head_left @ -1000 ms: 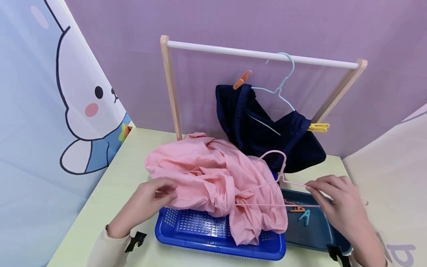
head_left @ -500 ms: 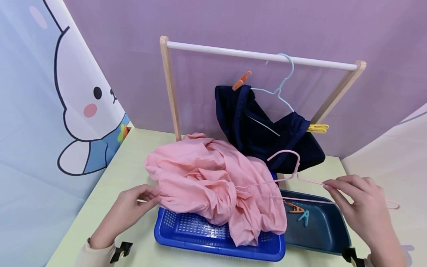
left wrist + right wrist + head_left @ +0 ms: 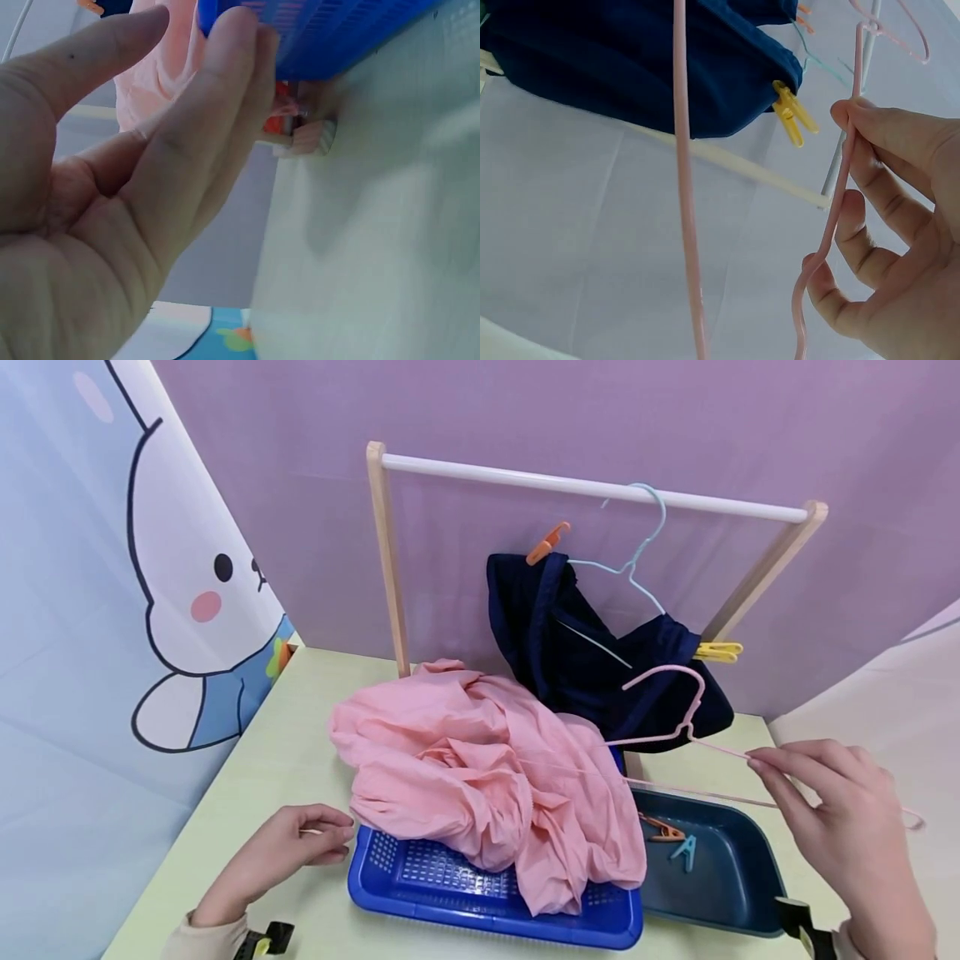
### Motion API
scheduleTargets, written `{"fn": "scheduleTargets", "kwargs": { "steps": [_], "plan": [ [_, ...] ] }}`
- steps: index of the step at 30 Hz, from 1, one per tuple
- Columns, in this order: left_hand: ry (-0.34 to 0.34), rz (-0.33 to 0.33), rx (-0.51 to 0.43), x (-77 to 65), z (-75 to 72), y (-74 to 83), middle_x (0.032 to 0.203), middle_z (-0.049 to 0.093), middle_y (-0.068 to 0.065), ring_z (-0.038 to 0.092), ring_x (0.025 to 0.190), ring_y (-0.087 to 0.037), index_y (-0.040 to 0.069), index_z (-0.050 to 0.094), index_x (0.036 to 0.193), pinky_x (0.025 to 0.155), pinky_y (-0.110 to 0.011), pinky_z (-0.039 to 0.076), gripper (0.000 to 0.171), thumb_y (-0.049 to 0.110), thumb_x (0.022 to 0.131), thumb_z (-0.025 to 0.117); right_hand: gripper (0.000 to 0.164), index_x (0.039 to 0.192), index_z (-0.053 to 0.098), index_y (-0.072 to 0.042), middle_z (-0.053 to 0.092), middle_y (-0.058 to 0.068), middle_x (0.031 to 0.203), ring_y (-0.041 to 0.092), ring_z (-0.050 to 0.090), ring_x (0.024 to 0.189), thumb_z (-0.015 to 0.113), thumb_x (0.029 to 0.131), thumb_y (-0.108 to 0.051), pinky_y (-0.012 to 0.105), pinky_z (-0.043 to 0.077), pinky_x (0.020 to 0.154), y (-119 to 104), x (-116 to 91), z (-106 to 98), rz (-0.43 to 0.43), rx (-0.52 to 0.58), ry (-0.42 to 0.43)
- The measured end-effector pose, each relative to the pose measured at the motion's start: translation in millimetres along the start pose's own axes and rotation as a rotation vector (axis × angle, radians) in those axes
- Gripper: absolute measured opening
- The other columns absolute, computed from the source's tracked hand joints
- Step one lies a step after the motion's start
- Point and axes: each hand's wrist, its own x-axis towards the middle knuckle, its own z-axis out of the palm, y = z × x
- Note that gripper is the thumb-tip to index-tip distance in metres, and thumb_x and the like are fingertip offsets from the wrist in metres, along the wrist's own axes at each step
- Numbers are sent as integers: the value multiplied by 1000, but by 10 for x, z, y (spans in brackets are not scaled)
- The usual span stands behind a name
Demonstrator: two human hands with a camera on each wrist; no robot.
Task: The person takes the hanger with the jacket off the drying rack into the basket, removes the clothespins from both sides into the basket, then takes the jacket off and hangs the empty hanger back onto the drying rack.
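Observation:
My right hand (image 3: 840, 802) pinches one shoulder of a pink wire hanger (image 3: 701, 693) between thumb and fingers. In the right wrist view the hanger's bottom bar (image 3: 682, 180) runs beside that hand. The hanger's far end overlaps a crumpled pink garment (image 3: 465, 768), heaped over a blue plastic basket (image 3: 495, 928); part of the hanger there is hidden. My left hand (image 3: 288, 843) is beside the basket's left corner, its fingers loosely bent with nothing held. The left wrist view shows those fingers in front of the basket's blue wall (image 3: 330, 45).
Behind stands a rack with a white rod (image 3: 487, 475). A navy garment (image 3: 525, 627) hangs there on a light blue hanger (image 3: 633, 564), with orange (image 3: 547, 545) and yellow (image 3: 718, 652) clothespins. A dark teal tray (image 3: 742, 860) holds clothespins, including a blue one (image 3: 686, 852).
My right hand has drawn the pink hanger to the right, and its hook is now higher in the view. My left hand has come away from the pink garment, down and to the left.

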Motion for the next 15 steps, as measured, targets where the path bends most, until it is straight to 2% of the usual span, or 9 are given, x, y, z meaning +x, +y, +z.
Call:
{"fn": "scheduleTargets", "kwargs": {
  "steps": [5, 9, 12, 13, 15],
  "plan": [
    [-33, 42, -132, 34, 13, -62, 107, 68, -19, 70, 92, -29, -19, 55, 122, 80, -40, 59, 41, 9, 96, 68, 63, 82, 76, 3, 66, 15, 80, 22, 47, 73, 53, 100, -54, 18, 29, 68, -43, 148, 68, 0, 23, 19],
    [-40, 51, -174, 47, 36, -94, 106, 68, -19, 71, 90, -27, -20, 55, 121, 81, -41, 59, 40, 7, 95, 68, 62, 86, 76, 3, 66, 14, 79, 21, 48, 70, 54, 100, -53, 14, 29, 67, -82, 306, 172, 3, 45, 18],
    [-41, 46, -182, 56, 60, -103, 104, 68, -18, 71, 90, -26, -19, 56, 119, 80, -41, 59, 39, 7, 94, 69, 60, 90, 77, 2, 64, 13, 79, 21, 48, 68, 53, 101, -52, 15, 28, 65, -120, 447, 253, 11, 50, -10],
    [-37, 45, -182, 58, 67, -106, 103, 68, -18, 71, 90, -26, -19, 57, 118, 80, -40, 59, 38, 8, 94, 70, 56, 91, 77, 2, 64, 13, 79, 22, 48, 69, 55, 101, -49, 17, 28, 65, -139, 496, 284, 20, 54, -14],
    [-34, 41, -177, 61, 81, -113, 102, 68, -17, 71, 89, -25, -18, 57, 117, 80, -40, 59, 37, 8, 93, 71, 38, 92, 77, 1, 64, 13, 80, 24, 50, 71, 66, 98, -35, 22, 29, 67, -179, 611, 353, 31, 65, -8]
  ]
}}
